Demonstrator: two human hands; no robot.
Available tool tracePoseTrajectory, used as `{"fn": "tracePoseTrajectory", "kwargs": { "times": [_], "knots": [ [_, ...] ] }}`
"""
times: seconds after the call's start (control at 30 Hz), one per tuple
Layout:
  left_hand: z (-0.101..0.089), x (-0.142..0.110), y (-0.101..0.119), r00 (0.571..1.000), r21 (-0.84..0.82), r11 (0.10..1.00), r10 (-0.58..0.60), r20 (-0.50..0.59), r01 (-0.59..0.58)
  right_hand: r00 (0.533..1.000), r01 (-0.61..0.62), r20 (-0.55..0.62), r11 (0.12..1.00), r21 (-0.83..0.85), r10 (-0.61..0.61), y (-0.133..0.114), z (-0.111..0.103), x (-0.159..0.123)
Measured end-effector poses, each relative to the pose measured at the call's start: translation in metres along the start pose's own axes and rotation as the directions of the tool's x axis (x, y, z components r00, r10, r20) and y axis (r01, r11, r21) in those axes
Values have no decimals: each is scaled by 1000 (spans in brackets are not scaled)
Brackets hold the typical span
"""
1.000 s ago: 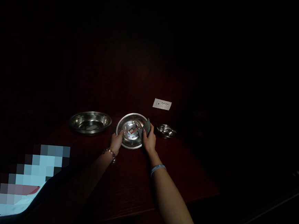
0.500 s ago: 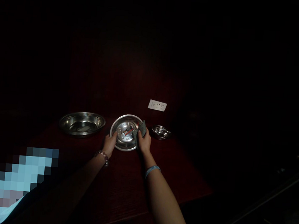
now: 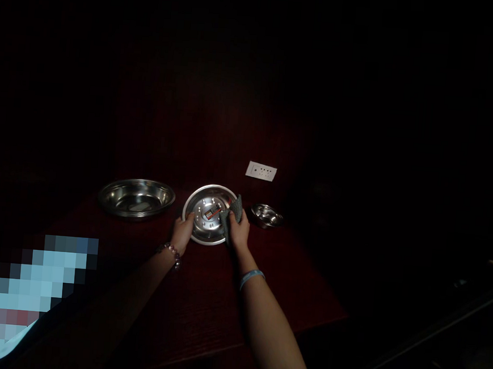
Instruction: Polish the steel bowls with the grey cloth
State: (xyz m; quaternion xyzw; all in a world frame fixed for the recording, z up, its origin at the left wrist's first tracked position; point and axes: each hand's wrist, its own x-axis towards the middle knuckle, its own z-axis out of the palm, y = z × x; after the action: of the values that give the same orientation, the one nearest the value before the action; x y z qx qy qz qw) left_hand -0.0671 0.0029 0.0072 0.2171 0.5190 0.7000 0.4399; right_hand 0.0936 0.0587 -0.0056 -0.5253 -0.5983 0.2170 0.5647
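A round steel plate (image 3: 207,212) is tilted up toward me on a dark red table (image 3: 203,306). My left hand (image 3: 182,232) grips its left rim, fingers closed on the edge. My right hand (image 3: 238,232) is closed on a grey cloth (image 3: 231,213) pressed against the plate's right side. A bead bracelet sits on my left wrist and a blue band on my right.
A wide steel basin (image 3: 137,197) stands to the left of the plate and a small steel bowl (image 3: 266,215) to its right. A white socket plate (image 3: 261,171) is on the dark wall behind. The room is very dim; a pixelated light patch fills the lower left.
The view shifted slightly left. My right hand with the cloth has slid a little along the plate's right side; my left hand keeps its hold on the rim.
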Motion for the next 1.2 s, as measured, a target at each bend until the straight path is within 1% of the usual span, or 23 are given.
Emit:
{"fn": "tracePoseTrajectory", "kwargs": {
  "times": [0.2, 0.4, 0.57, 0.77, 0.97, 1.2],
  "knots": [
    [-1, 2, -3, 1000, 0, 1000, 22, 7, -22, 999, 32, 4, 999, -23, -32, -1, -1, -2],
    [-1, 2, -3, 1000, -8, 1000, 26, -1, -26, 1000, 21, -13, 999, -34, -22, 0, 2, -2],
    [-1, 2, -3, 1000, 16, 1000, 7, -22, -6, 1000, 18, -5, 999, -33, -18, -1, 1, -2],
    [-1, 4, -3, 1000, 58, 998, 10, -18, -9, 1000, 25, -13, 999, -43, -25, -3, 0, -4],
    [-3, 5, -2, 1000, 30, 1000, -2, -3, 2, 1000, 10, -13, 998, -58, -10, -4, 0, -3],
    [-2, 7, -3, 1000, 45, 999, -12, -22, 13, 1000, 11, -20, 999, -51, -12, -8, -1, -5]
  ]
}}
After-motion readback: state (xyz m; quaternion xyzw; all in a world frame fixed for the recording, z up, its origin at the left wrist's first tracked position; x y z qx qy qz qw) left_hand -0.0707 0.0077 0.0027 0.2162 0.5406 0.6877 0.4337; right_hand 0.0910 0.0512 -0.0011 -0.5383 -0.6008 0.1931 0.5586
